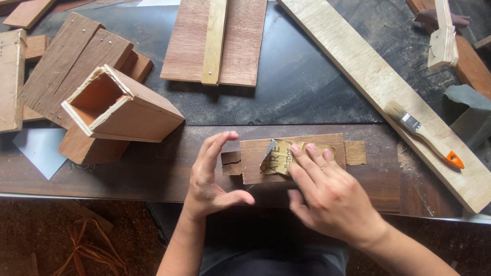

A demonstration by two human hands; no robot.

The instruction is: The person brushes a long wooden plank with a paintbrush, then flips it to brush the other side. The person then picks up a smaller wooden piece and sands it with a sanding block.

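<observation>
A small wooden block [294, 178] lies flat near the front edge of the dark workbench [153, 168]. A crumpled piece of yellowish sandpaper [279, 156] rests on top of it. My right hand [327, 197] presses the sandpaper onto the block with flat fingers. My left hand [212, 176] hovers at the block's left end, fingers spread and curved, holding nothing; its fingertips are close to a small notched wooden stub [231, 162].
An open-ended wooden box [120, 110] lies at the left on stacked boards [76, 56]. A paintbrush with an orange handle tip [424, 134] rests on a long pale plank [378, 82]. A flat board with a strip [215, 41] is at the back.
</observation>
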